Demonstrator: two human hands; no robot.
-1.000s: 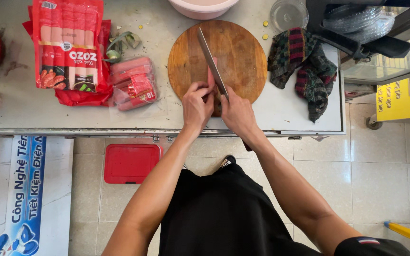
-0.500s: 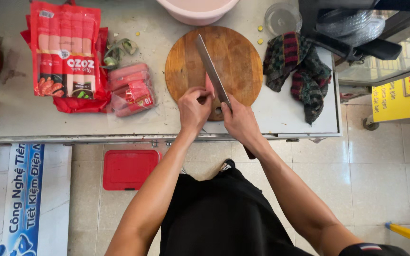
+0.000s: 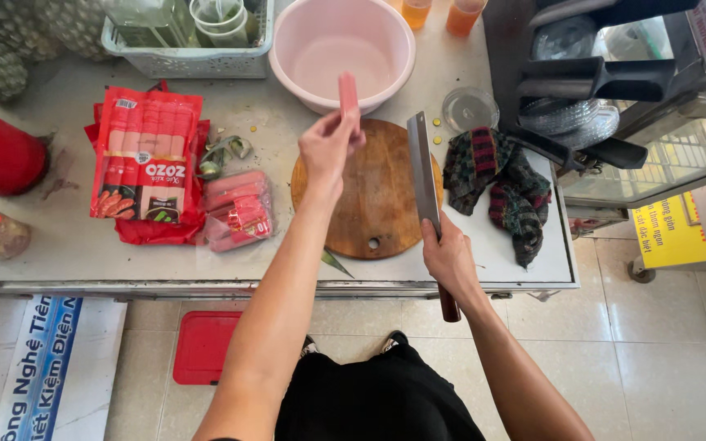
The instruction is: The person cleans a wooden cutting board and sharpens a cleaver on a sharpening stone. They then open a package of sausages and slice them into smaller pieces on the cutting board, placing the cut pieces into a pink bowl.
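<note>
Head view is giving me the whole bench (image 3: 59, 245) from above, and I am watching the left hand (image 3: 328, 147) pinching a pink sausage (image 3: 348, 94) between thumb and fingertips, holding it upright in the air over the near rim of the pink bowl (image 3: 345, 53). My right hand (image 3: 449, 260) is wrapping closed around the dark handle of a cleaver (image 3: 425, 175), whose long blade is lying across the right edge of the round wooden cutting board (image 3: 361, 204) and pointing away from me. I am seeing the board sitting just in front of the bowl, bare where the blade is not covering it. To the left of the board a small clear pack of sausages (image 3: 234, 211) is lying beside a larger red sausage packet (image 3: 147, 155), with some green scraps (image 3: 226, 155) between them and the bowl. A dark patterned cloth (image 3: 504, 184) is bunching up right of the board, touching a clear round lid (image 3: 469, 109) at its far end. A pale plastic basket (image 3: 185, 45) is standing at the far edge, left of the bowl. Below the bench I am noticing a red plastic lid (image 3: 203, 347) lying on the tiled floor (image 3: 663, 359).
</note>
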